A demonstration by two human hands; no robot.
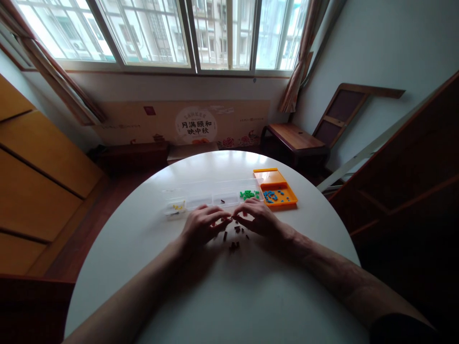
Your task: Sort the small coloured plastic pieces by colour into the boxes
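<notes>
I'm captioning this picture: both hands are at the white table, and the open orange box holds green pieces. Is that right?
Not quite: the head view shows blue pieces in the open orange box, not green ones. The rest is right.

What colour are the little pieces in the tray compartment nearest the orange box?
The little pieces are green; the head view shows them best.

We've a rd white table (229, 306) w/ glare along its far edge. Past that edge we see a printed panel (229, 126) low by the wall, under a wide window (154, 38) w/ bars – daylight in, bldgs (211, 33) outside – & brownish curtains (59, 79) either side. Beyond the table's far-right edge: wooden chair (294, 136) nr a pale wall (387, 43). Off its left edge we've reddish-brown floor (100, 205) & an orange-yellow cabinet (43, 177). Lower rt's v. dark.
</notes>
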